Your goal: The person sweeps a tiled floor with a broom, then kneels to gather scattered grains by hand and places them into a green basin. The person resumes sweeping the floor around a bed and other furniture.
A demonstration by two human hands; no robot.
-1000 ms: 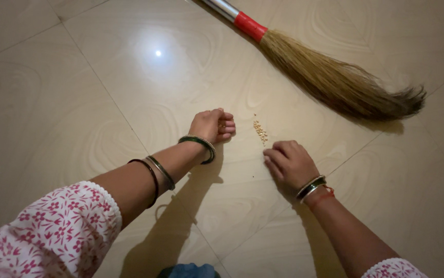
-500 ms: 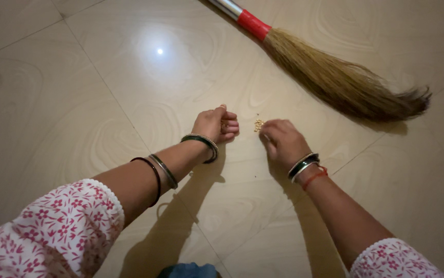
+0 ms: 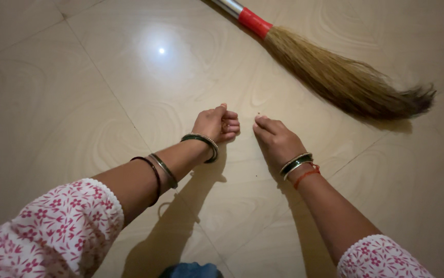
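Speck, small and dark, is the only loose particle that shows on the floor tile; it lies just beyond the fingertips of the right hand and apart from them. The right hand lies palm down on the tile with fingers extended and close together, gripping nothing visible; whatever may lie beneath the palm is hidden. The left hand stands on its outer edge just beside the right hand, not touching it, with the fingers curled inward into a loose fist; the fist is closed, but whether it encloses anything cannot be determined from this view. Judged from this layout, gathering by hand at this spot is close to complete: the tile around both hands shows no pile or scatter, and the speck alone is left uncollected. Each wrist carries a green bangle, the right one paired with a red thread; two thin bangles sit further up the left forearm. Both arms end in white sleeves with a pink floral print. A grass broom lies flat on the floor well apart from the hands, untouched, its metal handle joined to the bristles by a red band, with the bristle tips pointing to the right. A lamp reflection marks the glossy tile above the left hand. A piece of blue fabric shows at the lower edge.
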